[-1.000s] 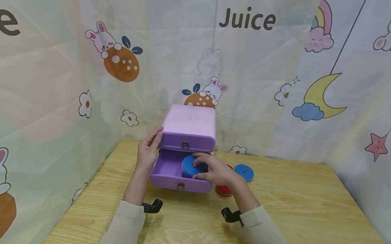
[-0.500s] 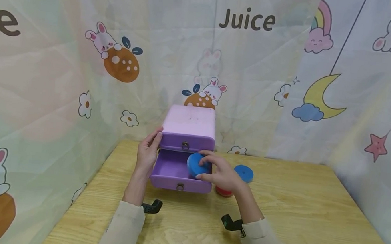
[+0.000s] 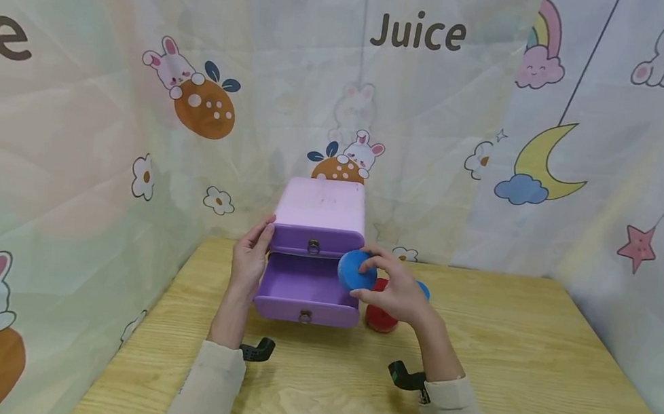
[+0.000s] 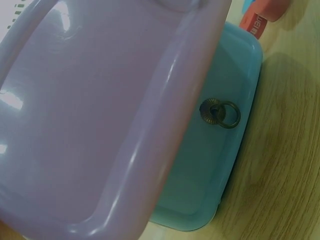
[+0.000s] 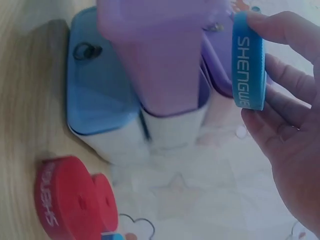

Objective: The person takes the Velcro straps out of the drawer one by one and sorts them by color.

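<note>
A small drawer cabinet (image 3: 321,204) with a pale pink top stands on the table. Its middle purple drawer (image 3: 280,309) is pulled out, and no object shows inside. My right hand (image 3: 396,291) pinches a blue tape roll (image 3: 354,272) between thumb and fingers, above that drawer's right side. White lettering shows on the roll's edge in the right wrist view. At the cabinet's upper left side, my left hand (image 3: 250,259) rests its nearly straight fingers against the wall. The left wrist view shows the pulled-out drawer's glossy front (image 4: 85,110), with almost none of the hand visible.
Red tape rolls (image 5: 70,200) lie on the table right of the cabinet. Behind my right hand, another blue roll (image 3: 424,290) is partly hidden. The cabinet's bottom drawer has a blue front (image 4: 192,170) with a ring pull (image 4: 227,115). A printed cloth backdrop (image 3: 282,106) surrounds the table.
My right hand has lifted the blue roll up and to the right, out of the middle drawer. My left hand stays at the cabinet's side.
</note>
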Action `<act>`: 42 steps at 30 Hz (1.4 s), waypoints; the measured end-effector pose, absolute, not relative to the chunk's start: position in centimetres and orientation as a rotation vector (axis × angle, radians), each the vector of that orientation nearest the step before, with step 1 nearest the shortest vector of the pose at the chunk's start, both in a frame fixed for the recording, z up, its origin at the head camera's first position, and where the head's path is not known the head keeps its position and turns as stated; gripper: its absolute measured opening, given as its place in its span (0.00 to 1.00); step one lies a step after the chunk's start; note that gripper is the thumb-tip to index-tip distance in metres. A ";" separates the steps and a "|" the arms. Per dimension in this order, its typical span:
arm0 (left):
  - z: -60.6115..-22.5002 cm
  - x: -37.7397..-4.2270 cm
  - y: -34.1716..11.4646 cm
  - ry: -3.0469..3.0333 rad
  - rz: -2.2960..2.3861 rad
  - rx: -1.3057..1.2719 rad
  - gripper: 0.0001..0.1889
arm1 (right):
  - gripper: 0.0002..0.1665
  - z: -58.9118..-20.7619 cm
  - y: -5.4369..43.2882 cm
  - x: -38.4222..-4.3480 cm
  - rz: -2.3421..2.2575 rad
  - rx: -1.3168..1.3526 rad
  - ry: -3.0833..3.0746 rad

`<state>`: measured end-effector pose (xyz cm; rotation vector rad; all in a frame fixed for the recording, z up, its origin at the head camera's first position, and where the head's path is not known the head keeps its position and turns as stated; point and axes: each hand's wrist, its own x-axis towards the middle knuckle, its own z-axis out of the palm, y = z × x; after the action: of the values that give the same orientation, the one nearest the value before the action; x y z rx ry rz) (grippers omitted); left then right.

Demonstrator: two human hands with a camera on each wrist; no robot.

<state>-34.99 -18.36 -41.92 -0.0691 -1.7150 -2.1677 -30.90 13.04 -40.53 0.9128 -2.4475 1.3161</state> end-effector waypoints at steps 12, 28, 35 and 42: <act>-42.0 -35.0 -18.4 -1.677 -2.172 -0.114 0.23 | 0.20 -40.4 15.8 -31.3 1.281 0.848 -2.475; -41.9 -34.9 -18.3 -1.669 -2.176 -0.119 0.22 | 0.20 -40.9 17.9 -31.4 1.277 0.752 -2.572; -41.9 -35.0 -18.3 -1.675 -2.176 -0.112 0.22 | 0.21 -41.0 18.8 -31.6 1.249 0.748 -2.573; -42.0 -34.9 -18.3 -1.672 -2.181 -0.115 0.22 | 0.19 -41.4 19.8 -31.8 1.231 0.729 -2.630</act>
<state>-34.95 -18.32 -41.96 -0.1151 -1.6717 -2.1814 -31.75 19.80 -41.40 0.7292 -2.6301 1.2309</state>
